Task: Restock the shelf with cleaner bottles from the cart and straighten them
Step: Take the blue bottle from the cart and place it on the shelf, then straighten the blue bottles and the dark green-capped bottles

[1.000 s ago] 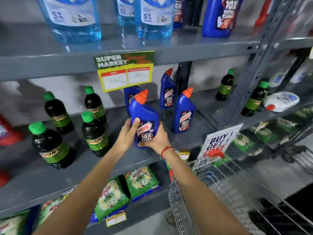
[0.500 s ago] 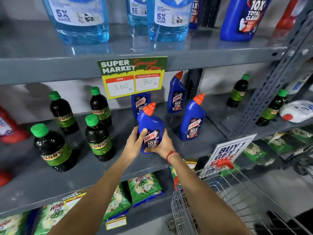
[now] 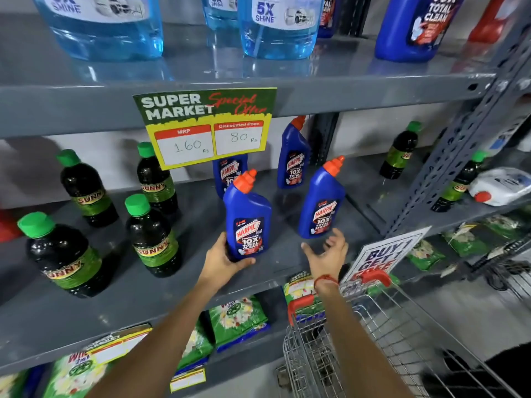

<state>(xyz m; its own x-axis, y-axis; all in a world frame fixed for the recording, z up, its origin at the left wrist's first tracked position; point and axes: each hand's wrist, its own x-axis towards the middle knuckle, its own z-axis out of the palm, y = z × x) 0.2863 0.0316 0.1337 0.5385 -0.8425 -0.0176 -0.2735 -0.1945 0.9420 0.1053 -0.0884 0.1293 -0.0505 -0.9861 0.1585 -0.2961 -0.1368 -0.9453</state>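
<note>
Head view: the left hand [image 3: 222, 261] has its grip around the base of a blue bottle [image 3: 247, 216], which stands upright on the grey shelf [image 3: 201, 285], label facing out. The right hand [image 3: 327, 252] is just to the right of it, fingers spread wide and holding nothing. Just beyond that open hand stands a second bottle [image 3: 321, 201]; two more, a third bottle [image 3: 293, 156] and a fourth [image 3: 228, 175] partly behind the price sign [image 3: 207, 126], sit farther back. So four are shelved, roughly in two rows. The cart [image 3: 359, 340] is below the right wrist; the part in view shows no bottles, so restocking may be nearly done. What seems left is squaring the held one with its neighbours.
</note>
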